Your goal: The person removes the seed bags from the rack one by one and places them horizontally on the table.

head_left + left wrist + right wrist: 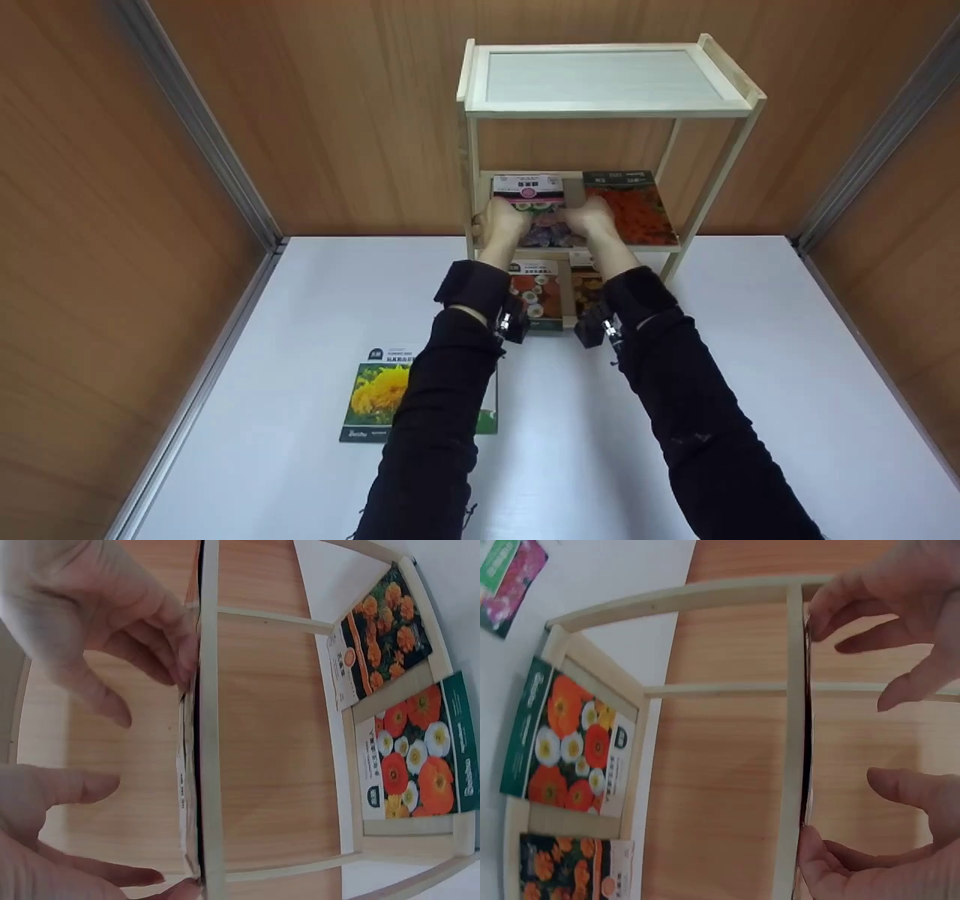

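Note:
A seed packet (528, 186) with a white, pink-marked header and purple flowers lies flat on the middle shelf of a small wooden rack (600, 107). My left hand (504, 223) is at its left edge, fingertips touching the side and thumb held apart. Opposite, my right hand (592, 219) touches the right edge with its fingertips, its thumb stretched toward the other one. Both wrist views show the packet edge-on, thin against the shelf bar. Beside it, on the right, lies a packet with red flowers (634, 214).
The lower shelf bears a poppy packet (416, 754) and an orange marigold packet (384, 637). On the white table (315, 300), a yellow-flower packet (379, 394) lies left of the rack, partly under my left sleeve. A pink-flower packet (516, 589) shows too. Wooden panels enclose the table.

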The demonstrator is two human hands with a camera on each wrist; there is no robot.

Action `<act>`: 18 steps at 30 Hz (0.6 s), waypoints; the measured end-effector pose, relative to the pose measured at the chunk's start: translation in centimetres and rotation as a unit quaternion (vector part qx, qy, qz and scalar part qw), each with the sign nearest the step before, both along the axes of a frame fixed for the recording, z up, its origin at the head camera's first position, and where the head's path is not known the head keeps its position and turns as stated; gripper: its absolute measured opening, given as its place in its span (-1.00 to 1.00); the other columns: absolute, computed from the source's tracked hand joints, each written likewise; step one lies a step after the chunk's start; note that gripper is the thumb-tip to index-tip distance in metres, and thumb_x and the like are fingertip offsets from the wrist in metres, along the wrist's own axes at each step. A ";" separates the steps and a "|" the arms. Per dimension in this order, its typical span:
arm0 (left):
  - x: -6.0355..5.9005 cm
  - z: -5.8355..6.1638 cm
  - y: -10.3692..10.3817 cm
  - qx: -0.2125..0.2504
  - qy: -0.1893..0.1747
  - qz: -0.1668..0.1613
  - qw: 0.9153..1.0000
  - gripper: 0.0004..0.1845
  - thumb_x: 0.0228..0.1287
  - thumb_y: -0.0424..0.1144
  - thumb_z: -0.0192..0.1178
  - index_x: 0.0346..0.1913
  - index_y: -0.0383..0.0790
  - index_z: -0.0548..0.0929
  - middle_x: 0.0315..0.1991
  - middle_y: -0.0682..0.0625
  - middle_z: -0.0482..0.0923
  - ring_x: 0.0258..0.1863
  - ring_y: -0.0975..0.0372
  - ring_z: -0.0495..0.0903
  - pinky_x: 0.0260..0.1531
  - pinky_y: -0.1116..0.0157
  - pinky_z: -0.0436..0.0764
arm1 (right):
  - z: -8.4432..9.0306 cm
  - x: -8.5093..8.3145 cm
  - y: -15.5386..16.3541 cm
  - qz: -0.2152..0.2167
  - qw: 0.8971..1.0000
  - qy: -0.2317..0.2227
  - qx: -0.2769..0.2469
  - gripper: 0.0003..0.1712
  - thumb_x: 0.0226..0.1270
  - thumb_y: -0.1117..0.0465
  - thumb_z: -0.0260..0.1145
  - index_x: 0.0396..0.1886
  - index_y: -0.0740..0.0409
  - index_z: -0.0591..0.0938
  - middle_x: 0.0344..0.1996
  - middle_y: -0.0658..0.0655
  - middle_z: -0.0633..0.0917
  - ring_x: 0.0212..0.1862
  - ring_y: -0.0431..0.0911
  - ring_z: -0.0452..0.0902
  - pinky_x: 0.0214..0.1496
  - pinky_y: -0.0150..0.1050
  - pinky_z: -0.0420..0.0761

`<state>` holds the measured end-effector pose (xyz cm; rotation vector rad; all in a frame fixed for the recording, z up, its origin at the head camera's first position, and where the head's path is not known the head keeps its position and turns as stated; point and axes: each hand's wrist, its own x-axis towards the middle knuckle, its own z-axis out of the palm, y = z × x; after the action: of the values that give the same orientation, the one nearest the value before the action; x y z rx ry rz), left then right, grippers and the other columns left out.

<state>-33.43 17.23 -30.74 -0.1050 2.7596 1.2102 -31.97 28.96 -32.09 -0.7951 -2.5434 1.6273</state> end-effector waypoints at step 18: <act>0.1 0.1 -1.8 -0.001 0.015 -0.053 0.998 -0.68 0.08 -0.24 0.21 -0.10 -0.31 0.54 -0.10 -0.08 0.53 -0.11 0.17 0.47 -0.15 0.33 0.46 | -0.2 1.6 3.6 0.058 0.997 -0.012 -0.045 -0.44 0.08 0.39 0.29 0.10 0.43 0.36 -0.18 0.20 0.46 -0.54 -0.19 0.39 -0.51 -0.39 0.45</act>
<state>-33.29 15.42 -30.68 0.0594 2.7521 1.1917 -30.33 32.56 -32.27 -0.6888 -2.5955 1.7866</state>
